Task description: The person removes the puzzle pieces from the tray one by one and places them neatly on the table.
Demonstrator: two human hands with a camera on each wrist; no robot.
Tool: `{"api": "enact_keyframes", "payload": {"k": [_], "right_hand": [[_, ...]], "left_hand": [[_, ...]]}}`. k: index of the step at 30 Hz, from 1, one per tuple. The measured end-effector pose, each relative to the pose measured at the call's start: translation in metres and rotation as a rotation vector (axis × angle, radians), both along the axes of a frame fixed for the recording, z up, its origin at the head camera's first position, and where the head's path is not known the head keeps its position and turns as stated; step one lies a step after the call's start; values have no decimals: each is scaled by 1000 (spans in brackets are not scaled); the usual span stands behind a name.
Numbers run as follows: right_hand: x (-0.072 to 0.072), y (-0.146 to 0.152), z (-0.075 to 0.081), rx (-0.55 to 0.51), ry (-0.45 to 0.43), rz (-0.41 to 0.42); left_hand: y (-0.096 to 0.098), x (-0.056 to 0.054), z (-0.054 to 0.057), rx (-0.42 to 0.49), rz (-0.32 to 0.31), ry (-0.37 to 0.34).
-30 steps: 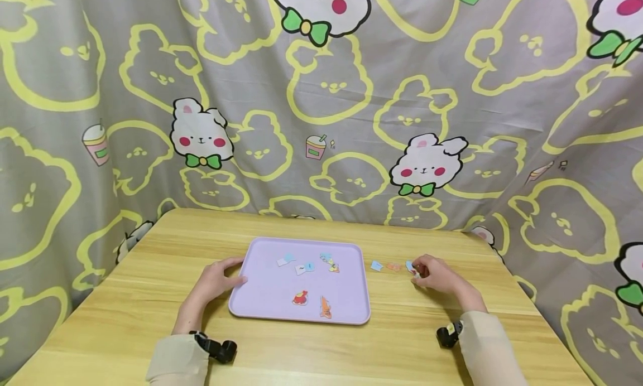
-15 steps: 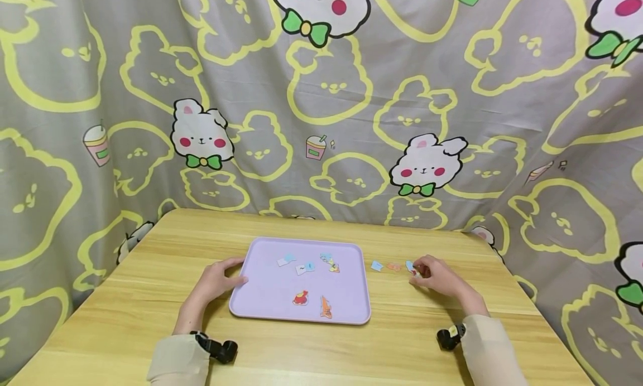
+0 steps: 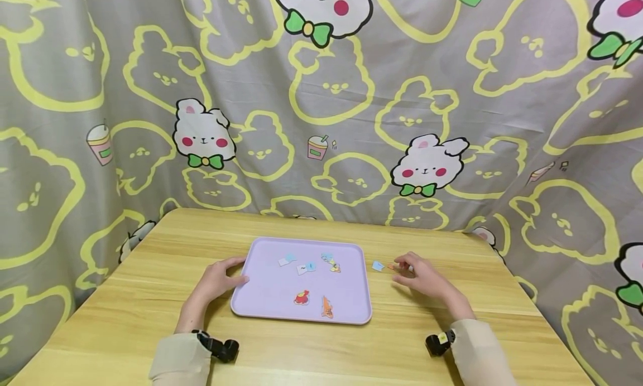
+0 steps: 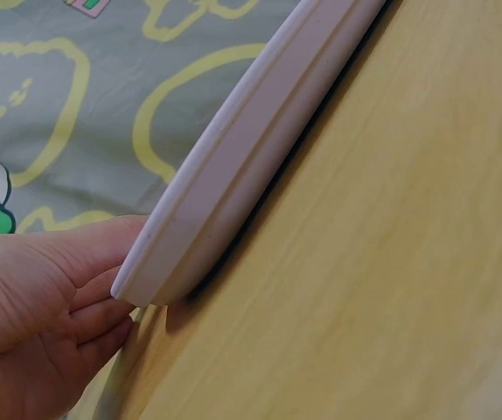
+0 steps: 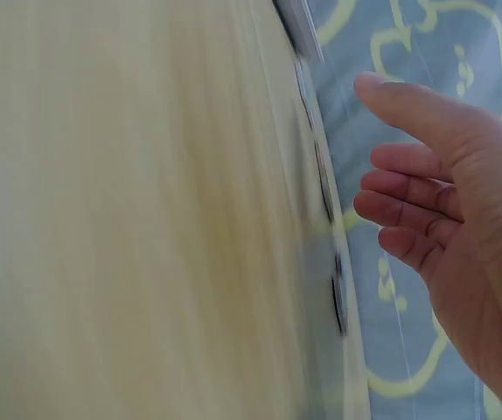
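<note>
In the head view, a light purple tray (image 3: pixel 266 308) lies on the wooden table with several small cut-out picture pieces on it. My left hand (image 3: pixel 217 281) grips its left rim, also visible in the left wrist view, where the fingers meet the tray's corner (image 4: pixel 198 210). Right of the tray, my right hand (image 3: pixel 422 275) hovers low over a row of flat pieces, its fingers loosely bent with nothing between them. A blue piece (image 3: pixel 378 266) lies nearest the tray. Beside it, an orange piece (image 3: pixel 390 266) is partly covered by the fingers.
On the tray are a red piece (image 3: pixel 301 298), an orange piece (image 3: pixel 327 307), two white-and-blue pieces and some yellow-and-blue ones near the top. A patterned grey curtain (image 3: pixel 346 135) hangs behind the table (image 3: pixel 201 230). Each wrist wears a black camera.
My right hand has let go of the rightmost piece and shifted left, toward the orange piece. The left hand stays on the tray's rim.
</note>
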State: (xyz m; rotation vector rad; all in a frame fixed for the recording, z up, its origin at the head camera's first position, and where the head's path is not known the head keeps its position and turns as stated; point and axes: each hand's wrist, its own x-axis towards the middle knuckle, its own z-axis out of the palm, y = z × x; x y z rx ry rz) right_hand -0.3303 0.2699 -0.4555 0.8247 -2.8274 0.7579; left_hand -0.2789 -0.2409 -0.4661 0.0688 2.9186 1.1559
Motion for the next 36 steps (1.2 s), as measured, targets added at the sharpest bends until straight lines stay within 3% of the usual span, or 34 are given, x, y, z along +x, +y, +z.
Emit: {"api": "enact_keyframes", "payload": {"k": [12, 21, 29, 36], "right_hand": [[6, -43, 0, -34, 36, 141], [17, -80, 7, 20, 77, 241], [27, -110, 10, 53, -20, 305], [35, -129, 14, 149, -81, 375]], "left_hand": [[0, 2, 2, 2, 2, 2], [-1, 1, 1, 10, -5, 8], [-2, 1, 2, 17, -11, 20], [-3, 0, 2, 20, -14, 31]]}}
